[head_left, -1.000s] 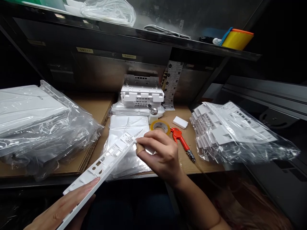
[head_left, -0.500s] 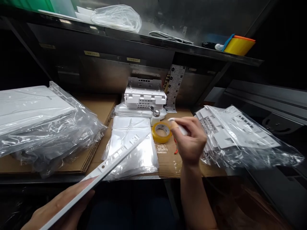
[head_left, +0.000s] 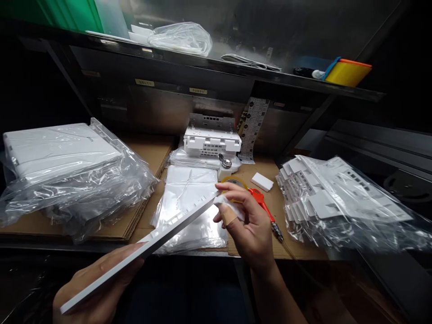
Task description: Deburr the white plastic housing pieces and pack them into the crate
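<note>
My left hand (head_left: 97, 281) is closed around the near part of a thin white plastic panel (head_left: 148, 253), tilted so that mostly its long edge faces me. Small ribs and clips show along its far side. At the panel's upper end is my right hand (head_left: 253, 231), pinching a crumpled white wipe (head_left: 222, 200) close against the edge; a tan bandage wraps one digit. Partly hidden behind that hand lies a roll of yellow tape (head_left: 240, 181). A red air gun (head_left: 259, 199) with a metal fitting and a white block (head_left: 262, 182) are just to the right.
A pump-top bottle (head_left: 225, 168) stands behind clear plastic bags (head_left: 184, 177). White housings (head_left: 212, 140) sit at the back. Bagged panels (head_left: 64, 146) are stacked left, bagged white parts (head_left: 324, 193) right. A metal shelf (head_left: 209, 63) crosses above.
My right hand has moved left from beside the tape to the panel's far end, bringing the white wipe. The air gun and white block are now uncovered. The view has shifted slightly left.
</note>
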The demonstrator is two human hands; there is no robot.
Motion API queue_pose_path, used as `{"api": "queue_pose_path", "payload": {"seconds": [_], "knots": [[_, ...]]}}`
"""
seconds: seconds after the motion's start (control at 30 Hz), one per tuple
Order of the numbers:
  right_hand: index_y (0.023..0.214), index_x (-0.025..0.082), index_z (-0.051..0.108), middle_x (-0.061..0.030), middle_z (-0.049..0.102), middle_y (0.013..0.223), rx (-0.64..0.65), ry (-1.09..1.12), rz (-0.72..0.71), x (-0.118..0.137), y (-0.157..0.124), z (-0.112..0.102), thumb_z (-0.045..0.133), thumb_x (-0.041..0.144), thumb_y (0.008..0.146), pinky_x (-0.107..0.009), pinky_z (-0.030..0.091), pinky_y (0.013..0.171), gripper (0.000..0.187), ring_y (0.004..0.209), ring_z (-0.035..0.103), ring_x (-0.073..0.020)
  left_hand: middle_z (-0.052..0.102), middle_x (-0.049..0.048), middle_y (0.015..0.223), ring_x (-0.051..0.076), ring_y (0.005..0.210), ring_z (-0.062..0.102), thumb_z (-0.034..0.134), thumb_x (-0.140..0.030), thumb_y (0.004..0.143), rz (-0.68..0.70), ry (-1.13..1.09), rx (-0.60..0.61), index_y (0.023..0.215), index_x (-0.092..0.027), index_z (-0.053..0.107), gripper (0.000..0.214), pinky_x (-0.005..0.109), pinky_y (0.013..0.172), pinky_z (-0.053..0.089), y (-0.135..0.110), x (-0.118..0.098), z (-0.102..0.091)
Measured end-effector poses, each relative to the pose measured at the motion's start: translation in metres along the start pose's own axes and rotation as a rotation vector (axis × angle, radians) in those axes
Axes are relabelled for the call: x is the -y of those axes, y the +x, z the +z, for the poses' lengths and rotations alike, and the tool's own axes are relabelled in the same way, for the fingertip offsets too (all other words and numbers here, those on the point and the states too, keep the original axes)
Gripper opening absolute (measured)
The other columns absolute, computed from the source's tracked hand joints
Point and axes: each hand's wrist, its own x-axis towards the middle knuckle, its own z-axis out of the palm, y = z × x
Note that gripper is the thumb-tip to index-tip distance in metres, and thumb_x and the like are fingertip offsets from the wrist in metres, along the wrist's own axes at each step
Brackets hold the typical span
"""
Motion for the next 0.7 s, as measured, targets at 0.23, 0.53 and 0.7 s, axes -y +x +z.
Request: {"api": "queue_pose_path", "payload": {"seconds": [0.23,0.53,0.7], "knots": [[0.109,0.022,0.062,-0.0055,0.075,0.104,0.188,0.131,0.151,-0.007,-0.001,0.011,0.058,0.033,0.102,-0.03,0.062,0.072,0.013,0.083,0.072,-0.0163,0.081,-0.0023,0.106,0.029,0.117,0.071,0.069,-0.02,0.089,0.392,-0.152,0.067,0.109,-0.036,0.079,0.027,0.049,0.12,0.042,0.023,-0.01,0.019],[0.103,0.025,0.067,-0.004,0.079,0.093,-0.193,0.091,-0.039,-0.038,-0.037,0.01,0.063,0.027,0.098,-0.038,0.06,0.083,0.007,0.091,0.076,-0.0221,0.055,0.0194,0.151,0.04,0.144,0.047,0.034,-0.071,0.098,-0.631,-1.298,0.161,0.149,-0.016,0.051,0.078,0.057,0.118,0.04,0.053,-0.018,0.042],[0.108,0.026,0.071,-0.0092,0.073,0.115,0.142,-0.036,0.149,-0.031,-0.053,0.001,0.062,0.027,0.098,-0.033,0.064,0.062,0.014,0.085,0.076,-0.0225,0.07,0.0234,0.131,0.043,0.122,0.066,0.046,-0.037,0.099,-0.867,-1.557,0.28,0.15,-0.008,0.048,0.058,0.065,0.112,0.043,0.067,-0.031,0.034]]}}
